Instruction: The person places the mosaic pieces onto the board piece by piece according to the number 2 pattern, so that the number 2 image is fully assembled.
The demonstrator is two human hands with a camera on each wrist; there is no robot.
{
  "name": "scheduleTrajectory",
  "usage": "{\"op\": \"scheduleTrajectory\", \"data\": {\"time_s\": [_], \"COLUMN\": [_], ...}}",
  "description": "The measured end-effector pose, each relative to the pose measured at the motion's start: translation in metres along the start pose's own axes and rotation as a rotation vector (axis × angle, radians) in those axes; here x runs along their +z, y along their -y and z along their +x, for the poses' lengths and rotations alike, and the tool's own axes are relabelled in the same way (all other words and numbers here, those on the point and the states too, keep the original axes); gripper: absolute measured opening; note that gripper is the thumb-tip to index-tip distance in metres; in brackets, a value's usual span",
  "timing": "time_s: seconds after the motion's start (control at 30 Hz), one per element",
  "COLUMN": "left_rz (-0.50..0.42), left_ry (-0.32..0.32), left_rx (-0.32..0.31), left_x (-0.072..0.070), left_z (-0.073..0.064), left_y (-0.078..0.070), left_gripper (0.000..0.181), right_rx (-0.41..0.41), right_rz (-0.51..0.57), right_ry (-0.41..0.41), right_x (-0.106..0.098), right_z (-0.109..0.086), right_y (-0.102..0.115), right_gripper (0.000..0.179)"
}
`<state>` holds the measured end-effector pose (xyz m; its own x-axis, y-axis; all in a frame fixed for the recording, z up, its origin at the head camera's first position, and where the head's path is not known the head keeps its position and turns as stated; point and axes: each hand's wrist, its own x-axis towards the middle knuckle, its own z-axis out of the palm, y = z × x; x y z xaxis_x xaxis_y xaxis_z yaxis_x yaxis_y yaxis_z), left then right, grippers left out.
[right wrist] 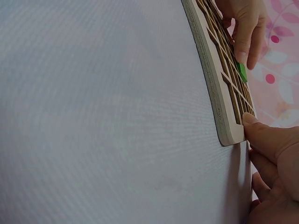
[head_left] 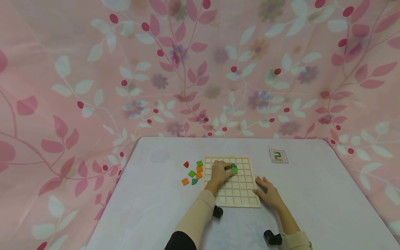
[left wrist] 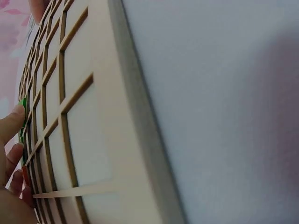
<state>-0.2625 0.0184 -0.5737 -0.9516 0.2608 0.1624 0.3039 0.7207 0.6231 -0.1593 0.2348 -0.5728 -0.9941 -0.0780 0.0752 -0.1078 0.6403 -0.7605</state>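
Note:
A pale wooden grid board [head_left: 237,200] lies on the white table. Over its upper part, my left hand [head_left: 220,172] has thumb and index finger pinching at a green square tile [head_left: 234,171]. A dark green quarter-circle tile [head_left: 233,166] sits just above that square. In the right wrist view, the left thumb meets the end of a green tile [right wrist: 241,72] close over the grid. My right hand [head_left: 269,194] rests at the board's right edge, its thumb touching the rim near the corner and its other fingers beside the board. The left palm hides several grid cells.
Left of the board lie loose tiles: a red quarter-circle [head_left: 186,164], several orange squares [head_left: 185,181], green squares [head_left: 192,173] and a dark green quarter-circle [head_left: 194,181]. A small pattern card [head_left: 278,156] lies at the back right. Behind the table hangs a pink floral cloth [head_left: 215,86].

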Motion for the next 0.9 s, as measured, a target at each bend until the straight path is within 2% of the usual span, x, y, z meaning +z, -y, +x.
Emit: {"op": "scheduleTrajectory", "data": {"time_s": [0.2, 0.33, 0.5, 0.6, 0.73, 0.8, 0.9], "left_rz": [0.038, 0.04, -0.038, -0.146, -0.257, -0.279, -0.311], "left_ry": [0.041, 0.027, 0.007, -0.051, -0.177, -0.23, -0.264], "left_rx": [-0.007, -0.004, 0.016, 0.048, 0.083, 0.066, 0.016], "left_x": [0.0, -0.001, -0.001, -0.002, -0.01, -0.017, -0.029], "left_z": [0.002, 0.001, -0.003, -0.005, -0.013, -0.02, -0.033], "left_y": [-0.001, -0.001, 0.002, 0.008, 0.017, 0.024, 0.038], "left_gripper": [0.026, 0.022, 0.02, 0.021, 0.021, 0.02, 0.021], "right_rx": [-0.003, -0.013, -0.008, 0.0, 0.0, 0.002, 0.003], "right_rz": [0.004, 0.007, 0.014, 0.016, 0.014, 0.004, -0.006], "right_ry": [-0.001, -0.008, -0.001, 0.006, 0.003, 0.008, 0.013], "right_x": [-0.001, 0.0, 0.001, 0.001, 0.001, 0.002, 0.002], "right_z": [0.0, 0.0, 0.001, 0.001, 0.001, 0.001, 0.002], "right_y": [0.001, 0.001, -0.001, -0.003, -0.005, -0.005, -0.005], "right_gripper": [0.051, 0.051, 0.051, 0.052, 0.052, 0.052, 0.053]}}
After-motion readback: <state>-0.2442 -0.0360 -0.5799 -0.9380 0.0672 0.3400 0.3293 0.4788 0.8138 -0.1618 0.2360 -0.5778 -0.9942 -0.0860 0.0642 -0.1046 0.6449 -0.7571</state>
